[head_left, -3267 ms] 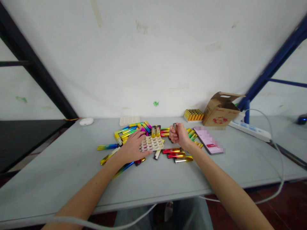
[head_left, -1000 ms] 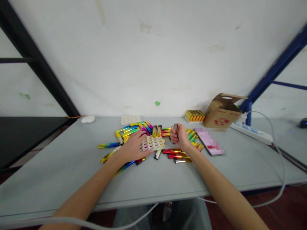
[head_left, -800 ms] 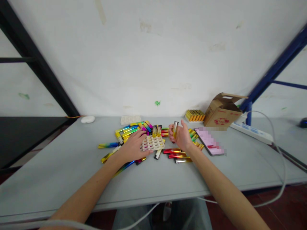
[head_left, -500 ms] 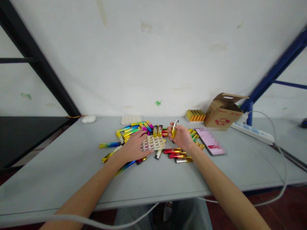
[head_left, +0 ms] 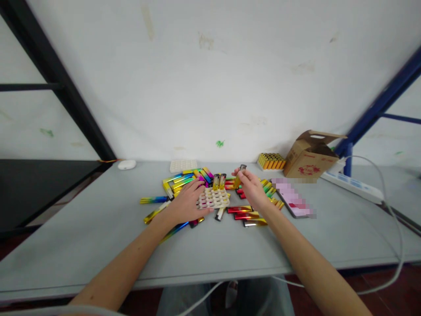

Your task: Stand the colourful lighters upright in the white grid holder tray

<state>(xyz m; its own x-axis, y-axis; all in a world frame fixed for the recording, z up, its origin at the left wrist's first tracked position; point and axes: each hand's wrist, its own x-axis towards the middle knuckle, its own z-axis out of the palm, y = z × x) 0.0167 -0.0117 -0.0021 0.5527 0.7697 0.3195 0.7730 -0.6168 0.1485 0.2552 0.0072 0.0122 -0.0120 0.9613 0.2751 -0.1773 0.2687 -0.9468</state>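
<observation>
My left hand (head_left: 188, 201) grips a white tray with rows of holes (head_left: 213, 201) by its left side, thumb along the near edge. Two gold lighters (head_left: 219, 182) stand upright in the tray's far row. To the right of the tray, my right hand (head_left: 252, 188) is closed on another gold lighter (head_left: 238, 180), held nearly upright with its dark top up. Loose metallic lighters lie around and under the tray: blue-and-yellow ones (head_left: 154, 199) to the left, red-and-gold ones (head_left: 243, 216) to the right.
A second white tray (head_left: 183, 165) lies by the wall. A filled block of yellow-orange lighters (head_left: 271, 161) stands beside an open cardboard box (head_left: 311, 158). Farther right are a phone (head_left: 294, 199), a power strip (head_left: 353, 186) and a white cable. A white case (head_left: 126, 164) sits back left.
The lighter in my right hand has turned, and my fingers now cover more of it. My left hand stays on the tray. The whole view has shifted slightly.
</observation>
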